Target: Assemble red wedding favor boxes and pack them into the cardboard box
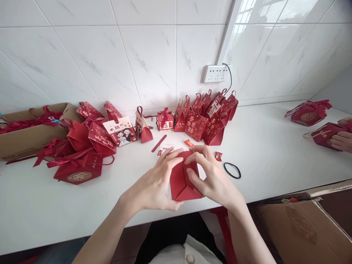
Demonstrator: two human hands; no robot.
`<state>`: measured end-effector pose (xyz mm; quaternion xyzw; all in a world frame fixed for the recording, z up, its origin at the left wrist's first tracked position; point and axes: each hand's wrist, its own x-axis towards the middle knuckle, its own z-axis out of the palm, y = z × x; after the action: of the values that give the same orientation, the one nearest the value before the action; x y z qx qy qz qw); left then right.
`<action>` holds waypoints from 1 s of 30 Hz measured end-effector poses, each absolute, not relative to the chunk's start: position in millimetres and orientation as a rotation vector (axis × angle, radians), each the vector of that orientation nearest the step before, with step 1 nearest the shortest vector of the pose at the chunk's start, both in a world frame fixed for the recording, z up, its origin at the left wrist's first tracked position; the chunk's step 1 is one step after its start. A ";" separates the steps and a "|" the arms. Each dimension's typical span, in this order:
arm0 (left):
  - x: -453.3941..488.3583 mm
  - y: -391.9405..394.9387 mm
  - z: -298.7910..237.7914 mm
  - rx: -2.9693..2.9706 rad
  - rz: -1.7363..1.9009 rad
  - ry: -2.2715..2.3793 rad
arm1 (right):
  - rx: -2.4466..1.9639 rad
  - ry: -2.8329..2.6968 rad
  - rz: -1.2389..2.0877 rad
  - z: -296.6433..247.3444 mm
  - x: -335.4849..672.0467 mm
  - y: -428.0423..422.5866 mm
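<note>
Both my hands grip a red folded paper gift box (pixel 182 179) just above the front edge of the white table (pixel 269 154). My left hand (pixel 155 181) holds its left side, fingers curled over the top edge. My right hand (pixel 209 174) pinches the top right flap with fingers pressed together. Just beyond the box lie a red paper strip (pixel 158 143), a small printed card (pixel 164 149) and two small red wrapped candies (pixel 189 143) (pixel 218 156).
Finished red gift bags (pixel 205 115) stand in a cluster by the tiled wall. More red bags and ribbons (pixel 82 146) lie left, beside an open cardboard box (pixel 30 132). A black hair tie (pixel 232 170) lies right. Another person's hand (pixel 342 141) holds a red bag at far right. A carton (pixel 308 231) sits below.
</note>
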<state>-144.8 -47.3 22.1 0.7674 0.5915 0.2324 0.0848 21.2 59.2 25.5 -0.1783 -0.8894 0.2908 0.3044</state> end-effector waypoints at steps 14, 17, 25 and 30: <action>-147.4 -47.5 21.5 2.264 0.645 1.784 | -0.508 -2.160 1.277 -5.6 13.4 65.1; -148.1 -47.6 17.3 2.280 0.662 1.778 | -0.558 -1.996 1.405 -11.7 10.5 54.1; -129.8 -45.7 -13.9 2.062 1.286 1.637 | -0.610 -1.905 1.209 -19.4 1.2 19.9; -110.5 -49.4 -35.0 1.400 1.406 1.567 | -0.400 -1.890 0.819 -28.1 9.8 19.8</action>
<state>-110.5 -49.4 -35.0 0.5279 0.5908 0.5302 0.3020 9.8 19.8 -28.1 -0.1653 -0.7809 0.3384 0.4984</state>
